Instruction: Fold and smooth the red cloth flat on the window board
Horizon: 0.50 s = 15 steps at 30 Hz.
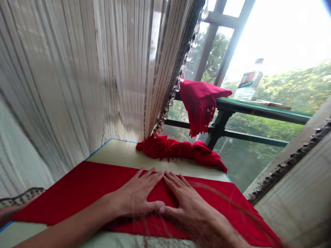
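Note:
A flat red cloth (85, 189), its kind hard to tell but perhaps a scarf, lies spread across a pale table (116, 151). On its middle rests my left hand (139, 196), palm down with the fingers stretched out. My right hand (183, 199) presses flat beside it, fingers extended too. The tips of both index fingers and both thumbs meet, framing a small patch of red cloth. Behind the hands, a crumpled red fringed scarf (181, 150) is bunched along the table's far edge. Loose strands of hair blur across my right forearm.
Another red fringed scarf (199, 103) hangs over a dark green rail (266, 110) by the window. A clear bottle (248, 84) stands on that ledge, near a flat item (271, 104). Striped curtains (116, 69) with beaded edging border the table's left and right.

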Tool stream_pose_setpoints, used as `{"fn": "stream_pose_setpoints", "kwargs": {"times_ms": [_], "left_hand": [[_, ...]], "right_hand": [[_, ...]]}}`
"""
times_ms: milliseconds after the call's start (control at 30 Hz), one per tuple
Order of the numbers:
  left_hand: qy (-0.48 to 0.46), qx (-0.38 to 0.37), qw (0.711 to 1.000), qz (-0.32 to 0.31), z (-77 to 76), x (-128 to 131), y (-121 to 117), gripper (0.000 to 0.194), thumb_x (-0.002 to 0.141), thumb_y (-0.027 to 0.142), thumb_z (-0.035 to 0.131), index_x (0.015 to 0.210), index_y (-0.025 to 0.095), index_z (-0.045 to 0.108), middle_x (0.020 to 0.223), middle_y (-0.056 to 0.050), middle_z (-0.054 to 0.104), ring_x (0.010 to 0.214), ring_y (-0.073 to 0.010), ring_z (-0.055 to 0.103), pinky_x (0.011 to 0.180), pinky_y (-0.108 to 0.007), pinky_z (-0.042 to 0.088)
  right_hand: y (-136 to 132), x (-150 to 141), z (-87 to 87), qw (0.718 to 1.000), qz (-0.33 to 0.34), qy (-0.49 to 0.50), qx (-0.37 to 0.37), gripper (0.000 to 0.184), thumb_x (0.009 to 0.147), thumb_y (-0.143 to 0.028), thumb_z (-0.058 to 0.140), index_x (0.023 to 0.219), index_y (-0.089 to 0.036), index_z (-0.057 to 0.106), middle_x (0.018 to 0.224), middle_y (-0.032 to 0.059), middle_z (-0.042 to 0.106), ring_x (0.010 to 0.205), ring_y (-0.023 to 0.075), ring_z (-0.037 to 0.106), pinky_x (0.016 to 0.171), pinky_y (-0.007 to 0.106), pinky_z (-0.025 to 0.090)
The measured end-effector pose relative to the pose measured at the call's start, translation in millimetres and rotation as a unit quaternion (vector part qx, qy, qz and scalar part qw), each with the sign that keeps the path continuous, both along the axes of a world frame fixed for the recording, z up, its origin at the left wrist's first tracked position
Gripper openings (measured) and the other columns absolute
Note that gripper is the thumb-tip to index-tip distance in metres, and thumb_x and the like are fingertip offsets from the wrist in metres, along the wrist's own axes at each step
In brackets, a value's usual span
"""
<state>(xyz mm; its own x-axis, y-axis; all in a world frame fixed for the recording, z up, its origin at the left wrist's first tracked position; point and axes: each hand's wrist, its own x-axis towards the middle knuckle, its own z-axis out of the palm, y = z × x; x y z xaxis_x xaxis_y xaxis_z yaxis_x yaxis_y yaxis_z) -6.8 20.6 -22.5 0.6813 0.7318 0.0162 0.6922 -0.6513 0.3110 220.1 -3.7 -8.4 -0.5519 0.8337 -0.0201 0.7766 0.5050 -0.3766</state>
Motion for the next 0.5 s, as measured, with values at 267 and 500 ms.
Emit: {"fn": "stream_pose_setpoints", "kwargs": {"times_ms": [267,500], "left_hand": [[-0.001,0.011,1.000,0.005,-8.2,-3,4,0.088,0.092,0.073,0.045,0.159,0.022,0.021,0.164,-0.008,0.018,0.152,-0.0301,0.013,0.124,-0.052,0.007],[0.009,0.039,0.999,0.012,-12.5,-3,6,0.085,0.092,0.075,0.040,0.158,0.024,0.024,0.162,-0.008,0.021,0.151,-0.0317,0.019,0.123,-0.053,0.012]], "right_hand": [[4,6,0.8,1.000,0.007,0.014,0.001,0.096,0.083,-0.066,0.061,0.156,-0.018,0.023,0.164,0.0121,0.017,0.152,0.0300,0.013,0.126,0.051,0.009],[6,8,-1.8,1.000,0.015,0.023,0.006,0.096,0.083,-0.070,0.060,0.158,-0.024,0.020,0.166,0.0069,0.016,0.153,0.0271,0.010,0.126,0.048,0.007]]}}
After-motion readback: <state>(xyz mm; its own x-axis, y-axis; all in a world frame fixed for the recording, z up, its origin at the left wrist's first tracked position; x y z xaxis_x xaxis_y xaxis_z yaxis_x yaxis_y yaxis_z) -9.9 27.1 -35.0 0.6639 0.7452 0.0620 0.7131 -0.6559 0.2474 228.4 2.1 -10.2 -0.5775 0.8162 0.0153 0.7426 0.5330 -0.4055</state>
